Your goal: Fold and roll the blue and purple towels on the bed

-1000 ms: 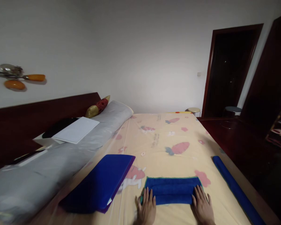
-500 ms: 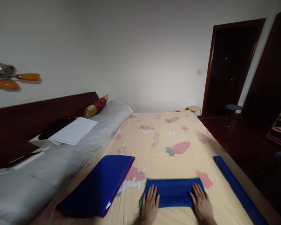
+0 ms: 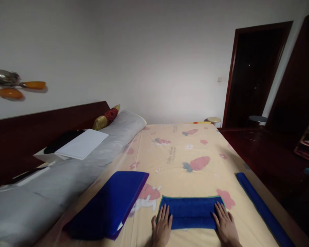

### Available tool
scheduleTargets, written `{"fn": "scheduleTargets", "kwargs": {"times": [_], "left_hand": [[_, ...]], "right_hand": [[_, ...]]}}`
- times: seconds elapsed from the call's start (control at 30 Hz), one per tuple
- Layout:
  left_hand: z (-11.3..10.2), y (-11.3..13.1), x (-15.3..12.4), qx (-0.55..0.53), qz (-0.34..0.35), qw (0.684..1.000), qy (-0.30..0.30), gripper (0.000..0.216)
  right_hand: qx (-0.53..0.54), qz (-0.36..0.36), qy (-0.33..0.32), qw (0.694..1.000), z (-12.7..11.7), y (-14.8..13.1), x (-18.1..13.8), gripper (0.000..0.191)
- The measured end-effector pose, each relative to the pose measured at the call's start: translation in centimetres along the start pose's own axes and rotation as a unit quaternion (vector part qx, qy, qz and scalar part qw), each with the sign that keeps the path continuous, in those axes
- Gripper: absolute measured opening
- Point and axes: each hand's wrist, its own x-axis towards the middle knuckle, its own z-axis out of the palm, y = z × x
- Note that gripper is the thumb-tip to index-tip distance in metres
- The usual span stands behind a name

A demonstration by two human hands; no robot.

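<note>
A blue cloth (image 3: 192,212) with green edging lies folded into a wide strip on the bed, near me. My left hand (image 3: 162,224) rests on its left end, fingers stretched forward and apart, the thumb side toward the cloth's middle. On the right end lies my right hand (image 3: 225,223), palm down with its fingers spread. Neither hand grips the cloth. Off to the right, a long narrow blue roll (image 3: 264,209), apparently cloth, lies along the bed's edge. A dark blue folded sheet or folder (image 3: 108,204) with a purple edge sits left of my hands.
The bed carries a cream sheet (image 3: 170,178) with carrot prints. Along the headboard (image 3: 51,120) lie a grey bolster (image 3: 74,178), a white flat board (image 3: 82,144) and a red-gold cushion (image 3: 106,117). Two stools (image 3: 214,120) stand beyond the bed, near a dark door (image 3: 259,75).
Both hands have shifted slightly outward toward the ends of the blue cloth. The cloth stays flat in place, and the view has moved very slightly.
</note>
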Motion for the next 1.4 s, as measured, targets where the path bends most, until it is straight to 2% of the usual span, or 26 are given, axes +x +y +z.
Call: {"fn": "scheduleTargets", "kwargs": {"times": [0.1,0.17,0.23,0.33,0.4,0.47,0.53,0.73,0.9,1.0,1.1,1.23,1.4], "left_hand": [[-0.1,0.3,-0.4,0.001,0.004,0.999,0.046,0.050],[0.7,1.1,-1.1,-0.010,0.044,0.993,0.106,0.049],[2.0,2.2,-2.0,-0.034,0.100,0.985,0.136,0.047],[4.1,3.6,-3.2,-0.069,0.122,0.986,0.092,0.046],[4.8,3.9,-3.5,-0.085,0.110,0.990,0.039,0.051],[4.8,3.8,-3.5,-0.089,0.109,0.990,-0.001,0.056],[4.0,3.8,-3.3,-0.083,0.109,0.991,-0.014,0.058],[0.7,5.2,-1.8,-0.077,0.070,0.994,-0.036,0.058],[-1.0,6.0,-0.5,-0.075,0.084,0.991,-0.076,0.055],[-1.3,6.3,-0.2,-0.064,0.086,0.990,-0.093,0.054],[-1.3,6.9,-0.3,-0.056,0.078,0.990,-0.102,0.051],[-0.8,8.0,-0.9,-0.062,0.064,0.993,-0.079,0.050],[0.8,8.2,-1.2,-0.137,0.176,0.974,-0.045,0.049]], "right_hand": [[0.001,-0.004,0.024,1.000,-0.9,-0.9,-0.1,0.056],[0.002,-0.017,0.053,0.998,-1.2,-2.2,-0.7,0.055],[0.005,-0.062,0.064,0.996,-0.5,-3.6,-1.7,0.049],[-0.006,-0.111,0.062,0.992,1.9,-4.9,-3.4,0.038],[-0.017,-0.099,0.068,0.993,3.5,-5.2,-4.2,0.040],[-0.023,-0.085,0.065,0.994,4.1,-5.2,-4.4,0.044],[-0.020,-0.086,0.042,0.995,3.5,-5.6,-4.0,0.046],[0.003,-0.047,-0.018,0.999,-1.3,-8.6,-1.7,0.036],[0.001,-0.032,-0.063,0.997,-2.5,-9.6,0.4,0.040],[-0.002,-0.036,-0.078,0.996,-2.5,-9.2,1.4,0.043],[0.000,-0.039,-0.085,0.996,-2.4,-9.3,1.8,0.036],[0.017,-0.069,-0.075,0.995,-2.3,-10.2,1.3,0.040],[0.081,-0.176,-0.067,0.979,-1.8,-10.1,0.6,0.046]]}}
